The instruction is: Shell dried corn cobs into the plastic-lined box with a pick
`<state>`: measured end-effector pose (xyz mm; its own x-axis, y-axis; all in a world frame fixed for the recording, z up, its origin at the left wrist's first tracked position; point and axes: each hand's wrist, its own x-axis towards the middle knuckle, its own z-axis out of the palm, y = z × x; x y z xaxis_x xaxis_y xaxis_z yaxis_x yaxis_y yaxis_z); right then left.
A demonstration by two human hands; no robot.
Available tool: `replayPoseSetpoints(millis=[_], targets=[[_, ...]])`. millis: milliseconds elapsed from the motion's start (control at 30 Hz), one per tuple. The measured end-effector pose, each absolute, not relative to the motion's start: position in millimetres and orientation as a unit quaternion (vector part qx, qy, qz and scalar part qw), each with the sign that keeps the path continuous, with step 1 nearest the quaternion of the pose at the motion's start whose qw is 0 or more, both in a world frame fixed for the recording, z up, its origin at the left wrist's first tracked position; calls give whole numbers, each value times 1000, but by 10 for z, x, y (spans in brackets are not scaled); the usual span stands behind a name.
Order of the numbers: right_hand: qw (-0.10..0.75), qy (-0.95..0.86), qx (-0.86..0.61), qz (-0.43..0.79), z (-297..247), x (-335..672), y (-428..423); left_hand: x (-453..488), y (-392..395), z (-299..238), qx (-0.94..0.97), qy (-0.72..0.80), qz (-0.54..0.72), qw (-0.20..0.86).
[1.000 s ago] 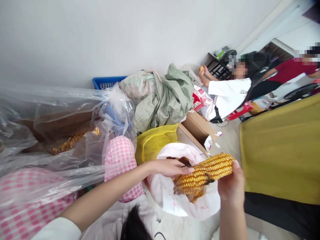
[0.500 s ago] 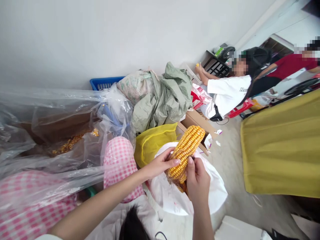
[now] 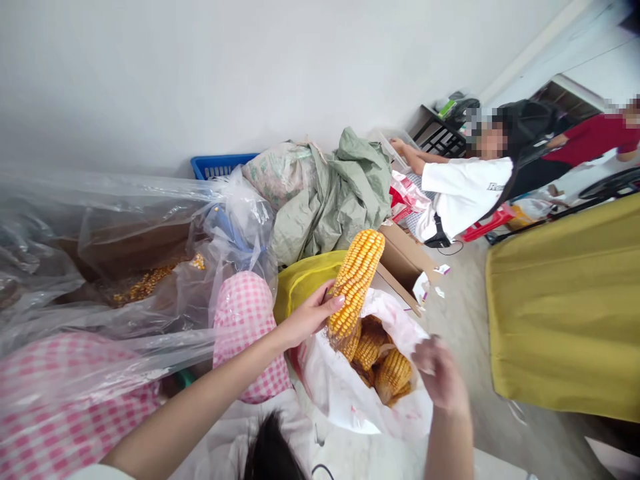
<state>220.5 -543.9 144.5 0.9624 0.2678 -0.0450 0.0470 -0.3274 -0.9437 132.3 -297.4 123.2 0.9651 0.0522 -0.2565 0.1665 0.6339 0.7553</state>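
My left hand (image 3: 307, 315) is shut around the lower end of a dried yellow corn cob (image 3: 355, 283), which points up and away from me. Below it, a white plastic bag (image 3: 340, 393) lies open with several more dried cobs (image 3: 385, 368) inside. My right hand (image 3: 440, 373) hovers over the bag's right edge, a little blurred. Its fingers are loosely curved and nothing shows in them. The cob's underside is partly hidden by my left fingers.
On the left, a clear plastic sheet (image 3: 125, 227) covers loose corn kernels (image 3: 145, 283) beside pink gingham cloth (image 3: 247, 333). Further back are a yellow mesh bag (image 3: 305, 283), a green woven sack (image 3: 340, 207), a blue basket (image 3: 217, 167) and a cardboard box (image 3: 400, 263). A seated person (image 3: 465, 197) works beyond.
My right hand has let go of the cob and moved right. My left hand now holds the cob alone, and it has shifted up and left, uncovering the cobs in the bag.
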Motion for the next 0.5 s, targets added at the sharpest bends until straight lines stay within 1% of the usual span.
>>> replayPoseSetpoints(millis=[67, 133, 167, 200, 233, 300, 333, 400, 433, 500], targets=[[521, -91, -840, 120, 1252, 2231, -5445, 1318, -2966, 1206, 443, 109, -13, 890], [477, -83, -864, 138, 1189, 2194, -5409, 1318, -2986, 1172, 464, 83, 7, 882], [464, -76, -871, 144, 1213, 2165, -5375, 1319, -3004, 1161, 473, 70, 14, 878], [468, -71, -868, 147, 1265, 2138, -5327, 1321, -3027, 1156, 480, 59, 18, 875], [499, -70, -850, 153, 1333, 2118, -5262, 1322, -3053, 1160, 486, 52, 18, 872], [640, -89, -744, 167, 1461, 2112, -5073, 1321, -3114, 1190, 508, 41, 8, 860], [684, -102, -698, 184, 1500, 2126, -4956, 1318, -3146, 1210, 529, 36, 1, 848], [722, -97, -651, 214, 1508, 2173, -4707, 1308, -3210, 1243, 595, 22, -5, 803], [735, -51, -640, 219, 1484, 2195, -4591, 1302, -3239, 1251, 641, 17, -2, 767], [758, 43, -625, 181, 1414, 2214, -4408, 1291, -3282, 1244, 750, 23, 6, 662]])
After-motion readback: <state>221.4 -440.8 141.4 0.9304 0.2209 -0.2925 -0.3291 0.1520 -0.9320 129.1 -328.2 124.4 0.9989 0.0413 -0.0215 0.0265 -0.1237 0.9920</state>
